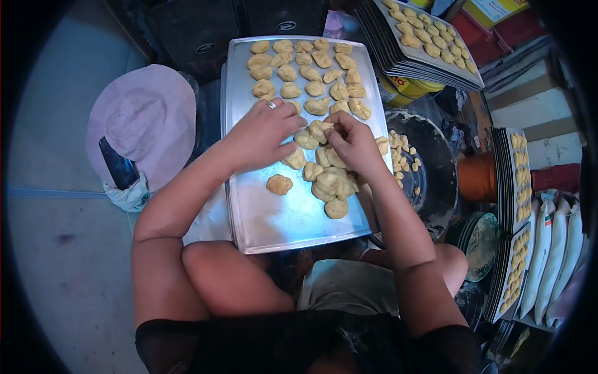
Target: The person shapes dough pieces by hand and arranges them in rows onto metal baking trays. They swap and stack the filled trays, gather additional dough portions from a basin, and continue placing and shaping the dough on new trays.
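A metal tray [261, 218] lies before me, with rows of pale dough pieces [316, 106] on its far part. A heap of dough pieces [333, 181] rests nearer its middle right, and a single dough piece [278, 184] sits to the left of it. My left hand [268, 134], with a ring on one finger, is over the tray beside the rows, fingers apart, its fingertips near the dough. Above the heap, my right hand [355, 140] pinches a dough piece [319, 130] between thumb and fingers.
Right of the tray is a dark round basin [436, 168] with small dough bits. Stacked trays [430, 37] of dough stand at the upper right, more [514, 181] at the far right. A pink hat [143, 112] and a phone [118, 163] lie on the left.
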Demonstrator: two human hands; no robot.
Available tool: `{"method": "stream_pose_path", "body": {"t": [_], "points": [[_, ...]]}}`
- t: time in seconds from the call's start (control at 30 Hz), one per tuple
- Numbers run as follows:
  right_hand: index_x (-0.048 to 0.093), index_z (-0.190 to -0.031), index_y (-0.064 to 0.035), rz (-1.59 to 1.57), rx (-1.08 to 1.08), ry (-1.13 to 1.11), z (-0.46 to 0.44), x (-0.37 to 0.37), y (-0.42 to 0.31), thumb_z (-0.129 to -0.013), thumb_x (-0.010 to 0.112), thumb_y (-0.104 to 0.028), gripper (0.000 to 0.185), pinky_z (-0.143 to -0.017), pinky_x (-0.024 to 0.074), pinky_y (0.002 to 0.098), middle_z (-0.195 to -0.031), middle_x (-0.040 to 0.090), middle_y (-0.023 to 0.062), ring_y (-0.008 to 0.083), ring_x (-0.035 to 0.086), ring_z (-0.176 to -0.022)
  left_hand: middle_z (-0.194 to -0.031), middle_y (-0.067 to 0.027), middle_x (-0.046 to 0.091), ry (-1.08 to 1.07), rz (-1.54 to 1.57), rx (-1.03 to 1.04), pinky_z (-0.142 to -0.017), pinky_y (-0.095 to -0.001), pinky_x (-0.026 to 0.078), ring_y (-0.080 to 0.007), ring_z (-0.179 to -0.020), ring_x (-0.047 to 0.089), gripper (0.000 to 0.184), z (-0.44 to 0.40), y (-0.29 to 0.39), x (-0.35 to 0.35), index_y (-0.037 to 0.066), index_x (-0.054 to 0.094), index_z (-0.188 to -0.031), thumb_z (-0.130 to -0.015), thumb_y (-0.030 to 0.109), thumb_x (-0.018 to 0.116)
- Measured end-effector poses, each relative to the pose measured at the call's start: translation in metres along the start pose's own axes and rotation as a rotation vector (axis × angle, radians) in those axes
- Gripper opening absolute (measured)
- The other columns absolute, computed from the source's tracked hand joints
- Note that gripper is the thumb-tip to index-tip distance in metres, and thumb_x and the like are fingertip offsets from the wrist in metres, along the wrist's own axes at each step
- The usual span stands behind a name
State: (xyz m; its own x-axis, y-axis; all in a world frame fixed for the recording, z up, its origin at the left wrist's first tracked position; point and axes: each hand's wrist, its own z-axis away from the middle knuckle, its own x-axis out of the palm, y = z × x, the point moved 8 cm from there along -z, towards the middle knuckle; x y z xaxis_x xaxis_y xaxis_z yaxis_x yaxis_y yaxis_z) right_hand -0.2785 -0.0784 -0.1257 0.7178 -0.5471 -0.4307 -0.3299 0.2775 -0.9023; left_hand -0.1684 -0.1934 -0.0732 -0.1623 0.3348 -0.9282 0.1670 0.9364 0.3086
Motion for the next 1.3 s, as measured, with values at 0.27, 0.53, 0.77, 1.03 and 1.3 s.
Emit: {"method": "stream_pose_path", "body": {"t": [0.27, 0.53, 0.77, 1.03, 1.3], "points": [[0.066, -0.111, -0.0057, 0.258, -0.102, 0.167, 0.001, -0.022, -0.010, -0.083, 0.073, -0.016, 0.031, -0.071, 0.0511, 0.0328, -0.086, 0.065, 0.0100, 0.0216, 0.064, -0.076, -0.096, -0.0037, 0.061, -0.043, -0.131, 0.039, -0.088, -0.0400, 0.039, -0.0248, -0.099, 0.055, 0.017, -0.010, 0.000, 0.013, 0.008, 0.067, -0.096, -0.079, 0.011, 0.063], [0.069, -0.109, -0.0056, -0.024, 0.037, -0.122, 0.028, -0.029, 0.008, -0.072, 0.071, -0.003, 0.037, -0.087, 0.0510, 0.0343, -0.111, 0.065, 0.0146, 0.0291, 0.065, -0.097, -0.114, -0.0082, 0.062, 0.164, -0.104, 0.090, -0.095, -0.0423, 0.037, -0.0263, -0.111, 0.055, 0.023, -0.012, 0.013, -0.002, 0.006, 0.067, -0.105, -0.082, 0.009, 0.060], [0.064, -0.112, -0.0035, 0.287, -0.165, 0.221, 0.019, -0.046, -0.005, -0.078, 0.065, 0.000, 0.035, -0.083, 0.0528, 0.0368, -0.113, 0.064, 0.0169, 0.0310, 0.065, -0.101, -0.109, -0.0058, 0.061, -0.185, -0.286, 0.093, -0.094, -0.0408, 0.037, -0.0242, -0.111, 0.053, 0.030, -0.046, 0.023, 0.044, 0.008, 0.064, -0.114, -0.086, 0.018, 0.064], [0.068, -0.101, -0.0032, 0.107, -0.169, 0.235, 0.013, -0.071, 0.021, -0.077, 0.070, -0.003, 0.023, -0.075, 0.0516, 0.0337, -0.092, 0.068, 0.0142, 0.0252, 0.066, -0.080, -0.100, -0.0031, 0.061, -0.020, -0.188, 0.181, -0.091, -0.0380, 0.038, -0.0221, -0.104, 0.055, 0.025, -0.064, 0.027, 0.054, 0.012, 0.067, -0.106, -0.083, 0.021, 0.067], [0.067, -0.098, -0.0033, 0.369, -0.094, 0.332, 0.037, -0.091, 0.013, -0.076, 0.079, -0.024, 0.032, -0.080, 0.0496, 0.0393, -0.095, 0.062, 0.0145, 0.0298, 0.061, -0.086, -0.099, -0.0085, 0.061, 0.000, 0.041, 0.156, -0.090, -0.0411, 0.043, -0.0274, -0.104, 0.056, 0.026, -0.025, 0.036, 0.018, 0.008, 0.065, -0.108, -0.085, 0.019, 0.066]]}}
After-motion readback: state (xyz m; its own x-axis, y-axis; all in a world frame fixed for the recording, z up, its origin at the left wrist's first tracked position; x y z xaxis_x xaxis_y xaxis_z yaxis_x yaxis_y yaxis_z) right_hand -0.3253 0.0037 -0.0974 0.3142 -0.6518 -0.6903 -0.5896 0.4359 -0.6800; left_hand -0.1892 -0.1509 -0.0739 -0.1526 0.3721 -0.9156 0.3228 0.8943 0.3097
